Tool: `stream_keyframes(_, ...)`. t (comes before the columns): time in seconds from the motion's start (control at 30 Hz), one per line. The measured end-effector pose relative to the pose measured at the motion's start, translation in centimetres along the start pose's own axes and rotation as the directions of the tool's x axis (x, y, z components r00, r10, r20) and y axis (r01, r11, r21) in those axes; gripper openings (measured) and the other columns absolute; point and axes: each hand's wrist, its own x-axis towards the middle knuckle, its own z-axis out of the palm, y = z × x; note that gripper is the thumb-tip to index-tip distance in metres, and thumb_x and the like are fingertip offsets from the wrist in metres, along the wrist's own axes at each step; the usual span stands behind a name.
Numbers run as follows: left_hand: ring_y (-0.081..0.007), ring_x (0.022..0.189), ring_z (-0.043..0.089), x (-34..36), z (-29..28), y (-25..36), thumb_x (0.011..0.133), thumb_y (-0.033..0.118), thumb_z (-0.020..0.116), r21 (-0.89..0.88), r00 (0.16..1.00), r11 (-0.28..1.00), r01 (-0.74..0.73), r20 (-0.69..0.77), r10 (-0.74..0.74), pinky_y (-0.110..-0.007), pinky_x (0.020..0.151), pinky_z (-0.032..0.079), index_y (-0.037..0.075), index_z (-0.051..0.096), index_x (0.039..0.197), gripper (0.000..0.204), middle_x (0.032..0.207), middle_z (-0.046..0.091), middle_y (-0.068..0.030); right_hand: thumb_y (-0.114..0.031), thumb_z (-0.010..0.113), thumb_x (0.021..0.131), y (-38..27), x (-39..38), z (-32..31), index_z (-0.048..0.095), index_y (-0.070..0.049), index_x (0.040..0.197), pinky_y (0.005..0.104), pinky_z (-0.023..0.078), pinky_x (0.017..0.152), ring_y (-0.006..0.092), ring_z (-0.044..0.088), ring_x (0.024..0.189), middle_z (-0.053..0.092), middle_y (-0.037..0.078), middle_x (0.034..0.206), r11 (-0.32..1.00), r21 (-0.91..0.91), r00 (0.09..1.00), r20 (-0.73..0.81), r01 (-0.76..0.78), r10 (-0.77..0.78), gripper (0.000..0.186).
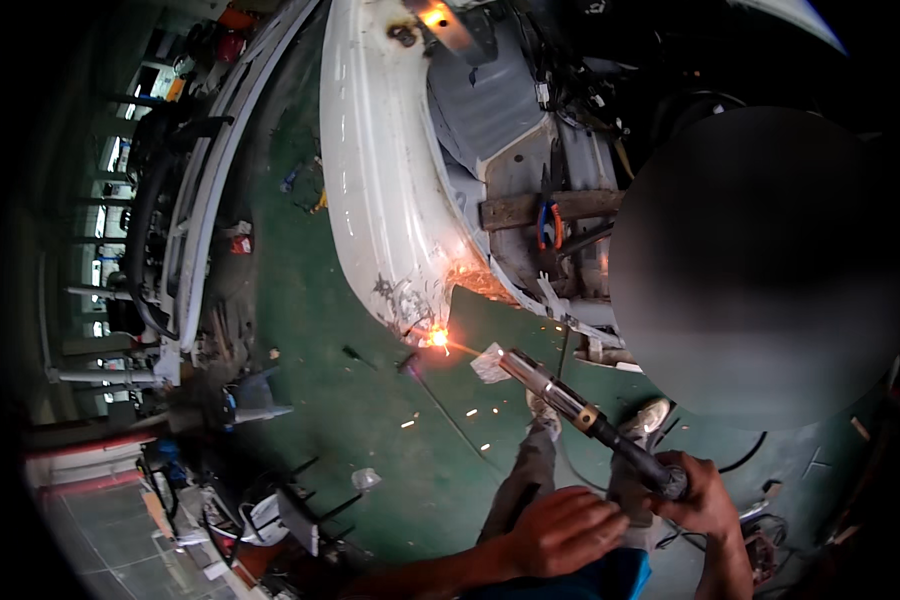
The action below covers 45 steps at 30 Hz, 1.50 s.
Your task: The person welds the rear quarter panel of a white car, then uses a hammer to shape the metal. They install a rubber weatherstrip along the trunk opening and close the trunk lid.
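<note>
My right hand (700, 495) grips the dark handle of a metal torch (580, 405), which points up and left at a white car body panel (365, 180). A glowing spot with sparks (437, 337) sits on the panel's lower edge, with orange light on the cut edge beside it. My left hand (565, 525) is closed just left of the handle, its fingers curled; what they hold, if anything, is hidden.
Orange-blue pliers (550, 225) lie inside the body beside a wooden bar (505, 210). Racked metal parts (190, 200) line the left. Hoses (740, 455) and rods lie on the green floor (300, 440), around my feet. A blurred round patch hides the upper right.
</note>
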Motion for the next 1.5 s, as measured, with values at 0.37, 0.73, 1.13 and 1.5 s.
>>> stream_keyframes(0.37, -0.0274, 0.089, 0.076, -24.2, 5.4, -10.8, 0.1, 0.036, 0.069, 0.204, 0.187, 0.238, 0.95, 0.238, -0.953, -0.039, 0.078, 0.059, 0.005, 0.068, 0.122, 0.038, 0.098, 0.076, -0.016, -0.019, 0.086, 0.071, 5.4, -0.3, 0.0, 0.067, -0.002, 0.113, 0.0433, 0.055, 0.077, 0.0364, 0.07, 0.086, 0.073, 0.016, 0.099, 0.999, -0.018, 0.997, 0.06, 0.04, -0.038, 0.05)
stream_keyframes(0.73, -0.0288, 0.093, 0.069, 2.7, -1.6, -2.3, 0.084, 0.023, 0.081, 0.268, 0.988, 0.952, -0.148, 0.007, 0.151, -0.044, 0.086, 0.057, 0.009, 0.076, 0.104, 0.025, 0.105, 0.073, -0.0107, -0.014, 0.081, 0.076, 3.9, 1.8, -0.1, 0.059, -0.002, 0.133, 0.0403, 0.057, 0.086, 0.0322, 0.073, 0.1, 0.072, 0.018, 0.11, 0.997, 0.067, 0.99, 0.131, 0.049, -0.058, 0.062)
stream_keyframes(1.13, -0.0216, 0.077, 0.057, 9.9, -2.0, -0.8, 0.085, 0.023, 0.065, 0.307, 0.991, 0.943, -0.132, 0.027, 0.13, -0.038, 0.081, 0.047, 0.003, 0.065, 0.087, 0.02, 0.078, 0.054, -0.0049, -0.009, 0.088, 0.072, 2.4, -1.3, 1.4, 0.069, -0.004, 0.104, 0.0357, 0.057, 0.069, 0.0189, 0.07, 0.077, 0.073, 0.008, 0.087, 0.987, 0.159, 0.998, 0.055, 0.032, -0.041, 0.037)
stream_keyframes(1.5, -0.0179, 0.067, 0.049, 11.5, -2.2, -1.8, 0.09, 0.024, 0.067, 0.347, 0.988, 0.935, -0.072, -0.104, 0.115, -0.034, 0.066, 0.036, 0.011, 0.057, 0.075, 0.022, 0.07, 0.047, -0.0008, -0.002, 0.087, 0.069, -0.6, 2.1, 0.7, 0.07, -0.003, 0.092, 0.0334, 0.054, 0.076, 0.0183, 0.068, 0.083, 0.073, 0.008, 0.089, 0.985, 0.17, 1.0, 0.006, 0.013, -0.015, 0.029)
